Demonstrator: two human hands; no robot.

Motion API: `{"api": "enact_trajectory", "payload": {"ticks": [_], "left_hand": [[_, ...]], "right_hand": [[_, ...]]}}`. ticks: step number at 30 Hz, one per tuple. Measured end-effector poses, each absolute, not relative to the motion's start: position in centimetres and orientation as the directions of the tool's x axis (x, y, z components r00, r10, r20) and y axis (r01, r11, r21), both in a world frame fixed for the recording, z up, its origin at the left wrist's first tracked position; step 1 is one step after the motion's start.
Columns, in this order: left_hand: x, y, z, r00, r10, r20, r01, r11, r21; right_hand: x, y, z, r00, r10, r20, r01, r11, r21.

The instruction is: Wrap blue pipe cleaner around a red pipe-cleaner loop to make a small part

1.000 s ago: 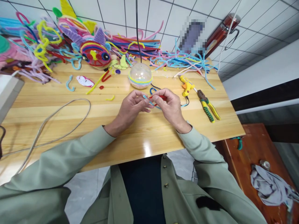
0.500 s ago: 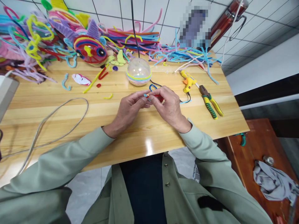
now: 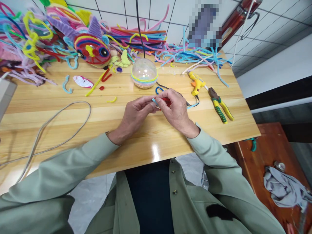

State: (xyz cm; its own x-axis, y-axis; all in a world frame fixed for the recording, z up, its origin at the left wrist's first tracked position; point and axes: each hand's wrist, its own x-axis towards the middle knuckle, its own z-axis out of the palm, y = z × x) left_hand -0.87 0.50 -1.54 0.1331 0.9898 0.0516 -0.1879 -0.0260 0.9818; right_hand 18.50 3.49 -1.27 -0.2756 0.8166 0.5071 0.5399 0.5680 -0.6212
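Observation:
My left hand (image 3: 136, 114) and my right hand (image 3: 175, 110) meet over the wooden table, fingertips pinched together. Between them is a short light blue pipe cleaner piece (image 3: 155, 101). A red piece (image 3: 167, 101) shows under the curled fingers of my right hand; most of it is hidden. Just beyond my fingers lies a blue pipe cleaner loop (image 3: 159, 90). Behind that stands a clear plastic ball (image 3: 144, 72) with yellow, blue and pink bands around its lower half.
To the right lie a yellow glue gun (image 3: 196, 84) and green-yellow pliers (image 3: 220, 105). Pipe cleaner bundles (image 3: 143, 38) and a colourful fish-like figure (image 3: 92, 52) line the wall. A grey cable (image 3: 65, 109) loops on the left. A red flask (image 3: 237, 22) stands at the back right.
The light blue piece has turned and now slants between my fingertips, with more of it showing. My hands stay in nearly the same place. The view has shifted slightly.

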Motion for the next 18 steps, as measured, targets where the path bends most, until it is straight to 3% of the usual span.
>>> {"api": "enact_trajectory", "payload": {"ticks": [8, 13, 18], "left_hand": [[-0.7, 0.4, -1.4, 0.15, 0.987, -0.061, -0.303, 0.105, 0.947], [-0.4, 0.4, -2.0, 0.232, 0.954, -0.189, -0.488, 0.282, 0.826], [0.1, 0.0, -2.0, 0.253, 0.94, -0.227, -0.59, 0.336, 0.734]], "right_hand": [[18.2, 3.0, -1.7, -0.256, 0.781, 0.569, 0.57, 0.598, -0.564], [18.0, 3.3, -3.2, -0.258, 0.782, 0.567, 0.631, 0.581, -0.515], [18.2, 4.1, -3.8, -0.188, 0.786, 0.589, 0.62, 0.56, -0.549]]}}
